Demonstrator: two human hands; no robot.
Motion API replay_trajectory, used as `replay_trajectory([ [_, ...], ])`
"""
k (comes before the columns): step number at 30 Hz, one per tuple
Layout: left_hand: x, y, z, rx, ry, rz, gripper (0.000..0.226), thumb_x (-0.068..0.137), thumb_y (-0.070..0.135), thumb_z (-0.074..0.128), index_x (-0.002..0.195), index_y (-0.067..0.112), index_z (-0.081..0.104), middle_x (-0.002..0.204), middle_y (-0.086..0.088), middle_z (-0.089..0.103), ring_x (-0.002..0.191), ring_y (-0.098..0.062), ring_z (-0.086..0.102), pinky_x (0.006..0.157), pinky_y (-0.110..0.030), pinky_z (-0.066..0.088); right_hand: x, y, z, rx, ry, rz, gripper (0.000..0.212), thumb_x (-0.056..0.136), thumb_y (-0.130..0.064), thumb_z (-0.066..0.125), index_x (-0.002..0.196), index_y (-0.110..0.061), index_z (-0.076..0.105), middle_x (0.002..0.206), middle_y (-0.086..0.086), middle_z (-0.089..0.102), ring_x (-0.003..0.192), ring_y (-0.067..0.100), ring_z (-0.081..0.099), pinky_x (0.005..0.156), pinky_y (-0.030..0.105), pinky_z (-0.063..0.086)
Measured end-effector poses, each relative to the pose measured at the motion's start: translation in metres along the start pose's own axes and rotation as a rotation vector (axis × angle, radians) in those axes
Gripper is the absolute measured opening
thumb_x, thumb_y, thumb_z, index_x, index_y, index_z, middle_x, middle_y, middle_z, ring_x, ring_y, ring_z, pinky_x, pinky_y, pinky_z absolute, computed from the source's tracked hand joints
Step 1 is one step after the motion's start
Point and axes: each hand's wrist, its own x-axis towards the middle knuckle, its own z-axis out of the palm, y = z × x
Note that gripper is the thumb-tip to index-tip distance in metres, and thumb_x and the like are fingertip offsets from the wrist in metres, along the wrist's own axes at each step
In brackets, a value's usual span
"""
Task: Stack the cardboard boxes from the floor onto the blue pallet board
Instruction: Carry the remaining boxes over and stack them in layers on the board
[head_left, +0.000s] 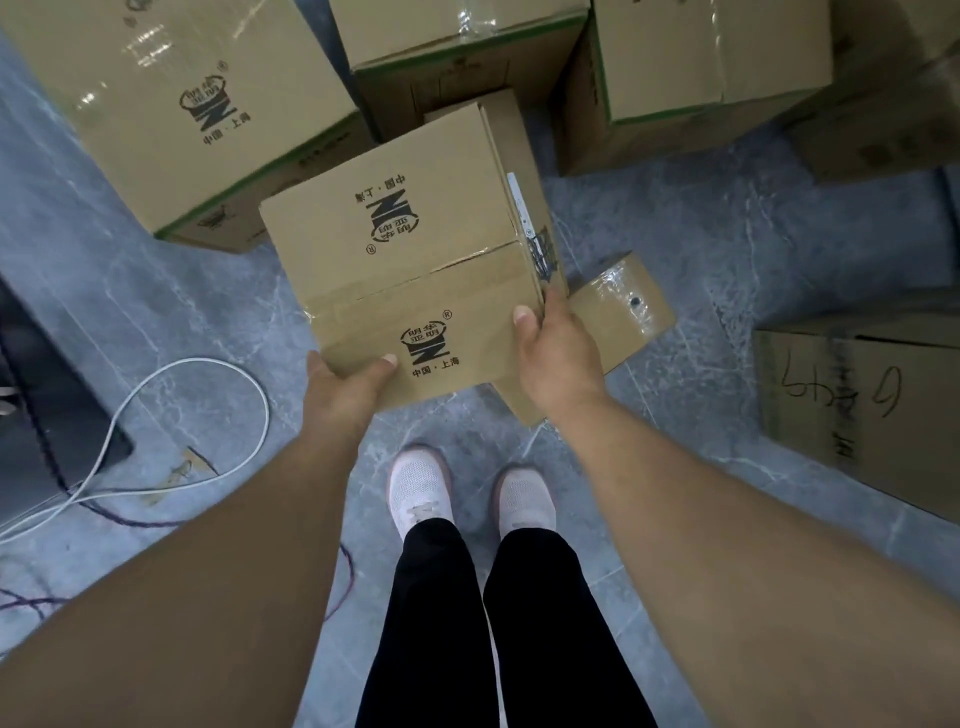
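Note:
A taped brown cardboard box (410, 260) with black printed logos is held up in front of me, above the grey floor. My left hand (345, 387) grips its near left corner, thumb on the top face. My right hand (553, 353) grips its near right edge, thumb on top, fingers down the side. A smaller taped box (621, 312) lies on the floor partly under the held one. No blue pallet board is in sight.
More cardboard boxes stand around: a large one at top left (171, 109), two at the back (457, 57) (701, 67), one with handwriting at the right (862, 405). A white cable (171, 395) loops on the floor at left beside a dark object (47, 405). My feet (467, 499) stand on grey tiles.

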Motion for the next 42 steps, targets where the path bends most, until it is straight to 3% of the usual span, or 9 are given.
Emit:
replay_trajectory([
  [3,-0.011,0.004,-0.002,-0.069,-0.017,0.007,0.053,0.085,0.023,0.064,0.131,0.020,0.039,0.117,0.002,0.052,0.100,-0.018,0.051,0.089,-0.031,0.040,-0.003,0.003,-0.004,0.103,0.009,0.019,0.042,0.099,-0.033,0.034,0.138,-0.017,0.036,0.125,0.010,0.054,0.113,0.029,0.052,0.089,0.033,0.042],
  [8,-0.057,0.016,-0.016,-0.055,-0.046,0.038,0.054,0.088,0.012,0.058,0.136,0.025,0.037,0.114,0.004,0.050,0.101,-0.019,0.051,0.094,-0.035,0.043,-0.021,0.003,-0.035,0.170,0.007,0.093,0.031,0.098,-0.029,0.036,0.124,-0.015,0.047,0.110,0.008,0.058,0.093,0.025,0.051,0.077,0.028,0.035],
  [11,-0.098,0.029,-0.023,-0.004,-0.092,0.085,0.054,0.089,0.011,0.056,0.136,0.026,0.038,0.112,0.005,0.051,0.104,-0.020,0.051,0.096,-0.035,0.042,-0.049,0.005,-0.064,0.207,-0.018,0.138,0.030,0.097,-0.026,0.037,0.122,-0.013,0.047,0.113,0.011,0.059,0.100,0.029,0.055,0.079,0.030,0.040],
  [14,-0.147,0.041,-0.028,0.047,-0.124,0.129,0.052,0.089,0.010,0.055,0.135,0.027,0.040,0.106,0.007,0.052,0.100,-0.019,0.051,0.089,-0.031,0.041,-0.092,0.012,-0.098,0.211,-0.020,0.198,0.034,0.098,-0.026,0.036,0.127,-0.011,0.045,0.120,0.016,0.057,0.109,0.034,0.053,0.087,0.034,0.041],
  [18,-0.211,0.053,-0.033,0.120,-0.183,0.205,0.053,0.089,0.010,0.054,0.136,0.028,0.041,0.115,0.006,0.054,0.103,-0.018,0.050,0.092,-0.031,0.040,-0.156,0.023,-0.141,0.265,0.026,0.250,0.033,0.097,-0.025,0.036,0.124,-0.009,0.048,0.123,0.017,0.057,0.112,0.034,0.052,0.092,0.036,0.040],
  [27,-0.338,0.073,-0.041,0.284,-0.351,0.429,0.053,0.089,0.007,0.054,0.137,0.026,0.043,0.117,0.002,0.056,0.104,-0.018,0.053,0.086,-0.028,0.039,-0.290,0.051,-0.207,0.475,0.221,0.377,0.030,0.099,-0.024,0.038,0.120,-0.007,0.050,0.116,0.016,0.059,0.100,0.028,0.053,0.071,0.029,0.031],
  [33,-0.417,0.083,-0.036,0.473,-0.512,0.594,0.058,0.089,0.007,0.053,0.140,0.028,0.038,0.122,0.001,0.055,0.109,-0.019,0.052,0.094,-0.031,0.041,-0.382,0.073,-0.232,0.645,0.369,0.465,0.027,0.097,-0.023,0.035,0.116,-0.008,0.048,0.110,0.013,0.057,0.087,0.022,0.046,0.072,0.031,0.034],
  [37,-0.481,0.081,-0.015,0.626,-0.614,0.739,0.056,0.089,0.007,0.054,0.139,0.027,0.039,0.116,0.001,0.053,0.104,-0.018,0.049,0.091,-0.030,0.040,-0.448,0.095,-0.248,0.749,0.527,0.543,0.028,0.097,-0.022,0.035,0.119,-0.010,0.047,0.112,0.012,0.058,0.083,0.019,0.045,0.065,0.029,0.034],
  [42,-0.562,0.049,0.027,0.837,-0.822,0.878,0.055,0.090,0.009,0.054,0.140,0.027,0.039,0.126,0.000,0.054,0.109,-0.018,0.049,0.098,-0.032,0.039,-0.536,0.141,-0.261,0.843,0.723,0.691,0.029,0.095,-0.020,0.035,0.118,-0.010,0.048,0.113,0.014,0.059,0.089,0.026,0.049,0.072,0.029,0.033],
])
